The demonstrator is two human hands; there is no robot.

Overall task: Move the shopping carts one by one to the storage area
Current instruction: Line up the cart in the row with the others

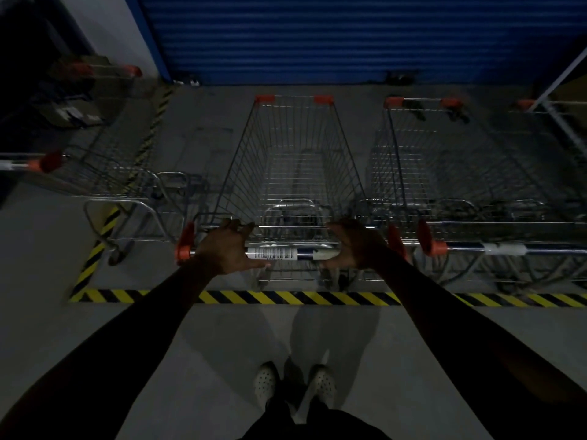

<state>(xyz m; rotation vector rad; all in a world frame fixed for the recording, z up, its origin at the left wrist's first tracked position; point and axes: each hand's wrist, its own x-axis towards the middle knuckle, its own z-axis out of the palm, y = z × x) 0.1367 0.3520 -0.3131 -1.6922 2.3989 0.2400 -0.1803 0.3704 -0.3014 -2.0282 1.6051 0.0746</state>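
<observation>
The middle cart (293,173) is standing just beyond the striped floor tape (286,297), nose toward the blue shutter (349,36), sitting between a left cart (104,176) and a right cart (460,173). The left hand (227,246) and right hand (355,244) are lying over its handle (279,253), fingers spreading wide, not curling round it.

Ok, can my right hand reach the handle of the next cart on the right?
Probably yes: the right hand is open, and that handle lies just beside it, nothing blocking the way.
</observation>
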